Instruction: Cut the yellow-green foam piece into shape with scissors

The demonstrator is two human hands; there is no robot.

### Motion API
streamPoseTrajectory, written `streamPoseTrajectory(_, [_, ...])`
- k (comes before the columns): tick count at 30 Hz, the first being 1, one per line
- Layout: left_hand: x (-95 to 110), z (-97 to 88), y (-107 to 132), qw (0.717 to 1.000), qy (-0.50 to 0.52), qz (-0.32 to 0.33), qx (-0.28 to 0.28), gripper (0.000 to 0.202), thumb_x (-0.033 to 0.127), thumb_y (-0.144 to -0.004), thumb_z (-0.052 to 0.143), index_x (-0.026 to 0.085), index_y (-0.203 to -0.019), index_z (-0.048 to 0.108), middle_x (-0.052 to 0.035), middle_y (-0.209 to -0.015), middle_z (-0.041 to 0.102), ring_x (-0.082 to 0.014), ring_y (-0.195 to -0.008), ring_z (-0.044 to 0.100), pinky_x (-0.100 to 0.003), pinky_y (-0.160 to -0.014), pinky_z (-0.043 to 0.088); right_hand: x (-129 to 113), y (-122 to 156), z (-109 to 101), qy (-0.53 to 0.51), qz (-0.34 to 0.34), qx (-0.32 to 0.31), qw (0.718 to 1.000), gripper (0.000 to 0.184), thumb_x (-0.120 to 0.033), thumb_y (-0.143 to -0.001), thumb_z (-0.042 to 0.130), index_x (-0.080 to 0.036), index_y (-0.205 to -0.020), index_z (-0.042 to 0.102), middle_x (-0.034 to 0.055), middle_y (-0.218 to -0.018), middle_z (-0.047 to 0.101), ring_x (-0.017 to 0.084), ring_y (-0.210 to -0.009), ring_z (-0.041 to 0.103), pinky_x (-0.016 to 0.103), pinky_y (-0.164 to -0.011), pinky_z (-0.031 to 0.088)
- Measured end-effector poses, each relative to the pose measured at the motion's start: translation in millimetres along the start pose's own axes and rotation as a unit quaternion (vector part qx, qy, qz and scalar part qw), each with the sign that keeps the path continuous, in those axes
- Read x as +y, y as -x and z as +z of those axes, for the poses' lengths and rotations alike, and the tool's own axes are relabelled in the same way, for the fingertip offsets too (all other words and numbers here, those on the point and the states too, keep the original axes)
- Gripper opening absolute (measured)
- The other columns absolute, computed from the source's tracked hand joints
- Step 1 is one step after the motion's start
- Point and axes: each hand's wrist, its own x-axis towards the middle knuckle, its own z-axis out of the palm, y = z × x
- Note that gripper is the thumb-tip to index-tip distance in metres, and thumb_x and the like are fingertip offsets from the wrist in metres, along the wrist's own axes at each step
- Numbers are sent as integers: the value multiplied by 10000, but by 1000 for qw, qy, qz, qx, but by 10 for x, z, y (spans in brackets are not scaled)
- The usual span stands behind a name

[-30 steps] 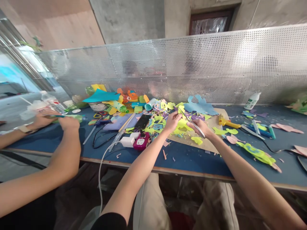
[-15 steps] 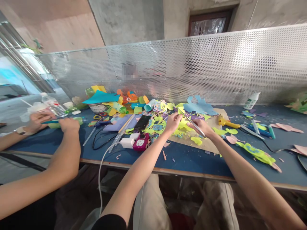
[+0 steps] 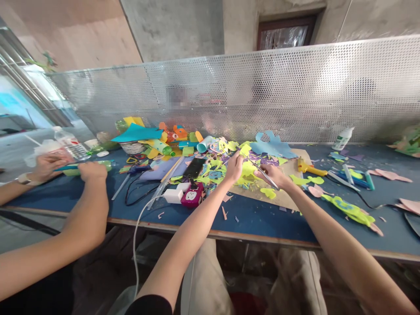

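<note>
My left hand [image 3: 235,166] is closed, pinching a small yellow-green cut-out piece [image 3: 245,150] above the heap of scraps. My right hand [image 3: 274,175] grips a slim silver metal tool [image 3: 269,181]. The tool slants from low right up toward the cut-out; its exact kind is too small to make out. Below both hands, yellow-green scraps [image 3: 251,175] lie over a brown paper sheet [image 3: 282,199]. A light-blue cut sheet [image 3: 274,145] rests behind them, against the perforated screen.
At left, a co-worker's hands [image 3: 93,170] hold a green bottle. A black phone [image 3: 196,167] and a magenta power adapter [image 3: 192,195] with a white cable lie left of me. Rightward are a yellow glue gun [image 3: 311,167] and a white bottle [image 3: 343,139]. A perforated metal screen [image 3: 210,96] stands behind.
My left hand has shifted slightly left and down, and the cut-out in it has turned a little. The silver tool remains in my right hand, which is nearly still.
</note>
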Motion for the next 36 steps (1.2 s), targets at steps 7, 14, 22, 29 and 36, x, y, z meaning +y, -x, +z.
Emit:
streamPoseTrajectory(7, [51, -31, 0, 999, -3, 2, -41, 300, 258, -963, 403, 209, -683, 311, 24, -610, 311, -127, -553, 311, -305, -578, 232, -26, -3, -6, -45, -14, -6, 999, 474, -595, -824, 557, -228, -601, 357, -55, -546, 325, 114, -523, 309, 284, -509, 202])
streamPoseTrajectory(14, [57, -22, -2, 999, 3, -27, -20, 330, 345, -967, 431, 206, -686, 328, 24, -618, 313, -130, -575, 315, -301, -582, 225, -74, 3, -16, -42, 21, 9, 999, 521, -638, -794, 571, -218, -563, 367, -48, -515, 326, 106, -502, 292, 287, -491, 187])
streamPoseTrajectory(22, [78, -6, -1, 998, 7, -53, -18, 410, 514, -957, 475, 205, -696, 410, 35, -590, 377, -114, -537, 358, -283, -568, 261, -112, -14, -25, -24, 49, 59, 997, 579, -693, -734, 610, -218, -524, 353, -48, -519, 288, 109, -515, 279, 287, -481, 191])
streamPoseTrajectory(29, [43, 11, -16, 997, 48, -64, -10, 424, 522, -955, 483, 196, -688, 442, 27, -587, 449, -109, -551, 435, -264, -573, 322, -132, -13, 17, -19, 40, 73, 996, 586, -693, -741, 606, -220, -530, 331, -49, -519, 287, 110, -523, 273, 286, -482, 207])
streamPoseTrajectory(36, [4, 26, -12, 997, 49, -53, -5, 427, 536, -971, 459, 194, -715, 472, 23, -576, 451, -117, -553, 458, -269, -588, 348, -177, 5, 52, -54, 60, 52, 995, 572, -705, -732, 597, -221, -535, 364, -48, -502, 317, 110, -491, 293, 279, -460, 211])
